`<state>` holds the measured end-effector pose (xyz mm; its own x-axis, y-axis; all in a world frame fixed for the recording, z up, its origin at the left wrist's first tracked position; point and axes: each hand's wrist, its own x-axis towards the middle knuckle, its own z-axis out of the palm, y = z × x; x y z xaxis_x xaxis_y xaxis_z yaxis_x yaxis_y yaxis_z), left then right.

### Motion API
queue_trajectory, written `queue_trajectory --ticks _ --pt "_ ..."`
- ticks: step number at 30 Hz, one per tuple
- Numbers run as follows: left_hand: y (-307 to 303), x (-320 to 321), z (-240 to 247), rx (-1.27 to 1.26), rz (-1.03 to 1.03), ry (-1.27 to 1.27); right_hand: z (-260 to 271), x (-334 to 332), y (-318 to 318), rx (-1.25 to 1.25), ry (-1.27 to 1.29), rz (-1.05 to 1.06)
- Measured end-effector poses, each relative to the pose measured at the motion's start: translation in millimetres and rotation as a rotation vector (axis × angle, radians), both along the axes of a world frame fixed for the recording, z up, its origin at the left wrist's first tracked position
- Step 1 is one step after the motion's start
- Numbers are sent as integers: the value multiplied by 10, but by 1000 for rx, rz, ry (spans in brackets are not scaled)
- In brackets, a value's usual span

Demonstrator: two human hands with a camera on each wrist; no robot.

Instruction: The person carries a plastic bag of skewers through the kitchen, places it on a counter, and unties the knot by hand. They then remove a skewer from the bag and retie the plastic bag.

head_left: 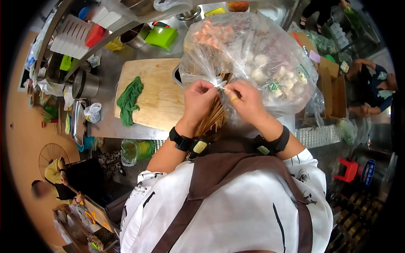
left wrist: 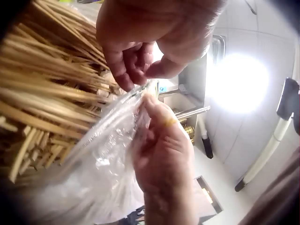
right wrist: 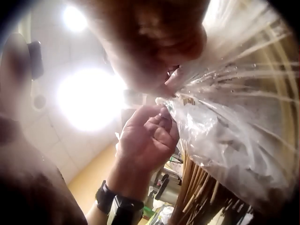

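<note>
A big clear plastic bag [head_left: 257, 46] full of food pieces lies on the counter, its gathered mouth turned toward me. Out of that mouth comes a thick bundle of wooden skewers [head_left: 212, 120], also large in the left wrist view. My left hand [head_left: 197, 102] pinches the bag's twisted white neck [head_left: 219, 83] between thumb and fingers. From the other side my right hand [head_left: 247, 102], with a yellow band on one finger, pinches the same plastic. In the right wrist view the fingertips of both hands meet at the bunched plastic [right wrist: 176, 101]. Orange-pink pieces and whitish balls show through the bag.
Left of the bag lies a wooden cutting board [head_left: 158, 88] with a green cloth [head_left: 130, 101] on it. Behind stand a metal pot [head_left: 136, 34] and a green box [head_left: 161, 37]. A cardboard box [head_left: 331, 86] is at the right. Other people are at both sides.
</note>
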<state>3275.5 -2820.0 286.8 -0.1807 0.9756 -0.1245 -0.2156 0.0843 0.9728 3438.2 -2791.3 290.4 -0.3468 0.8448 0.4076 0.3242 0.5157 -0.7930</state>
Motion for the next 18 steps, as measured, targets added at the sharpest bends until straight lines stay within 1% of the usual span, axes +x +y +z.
queue_trajectory --ticks 2,3,4,5,6,8,9,11,12,14,15,18 --pt "-10 -36 -10 7 14 14 74 37 23 -94 43 54" --pt "6 -60 -18 21 -24 42 81 24 46 -95 40 58" --pt "23 -81 -23 35 -64 70 87 11 79 58 38 60" --pt "36 -98 -26 34 -62 68 90 2 111 211 37 62" --pt "50 -112 -27 40 -100 74 94 -2 149 211 36 63" --pt "71 -131 -18 51 -139 80 110 -7 243 297 -119 188" --pt "79 -143 -12 40 -159 57 118 -12 277 300 -119 188" --pt "90 -162 -1 32 -174 33 128 -25 328 312 -164 264" --pt "94 -166 13 36 -186 41 149 -30 348 312 -166 269" --pt "92 -187 19 43 -200 46 208 -33 381 294 -213 352" --pt "91 -203 14 5 -211 98 203 -50 377 298 -219 346" --pt "121 -254 -45 -43 -272 173 109 -83 407 355 -67 456"
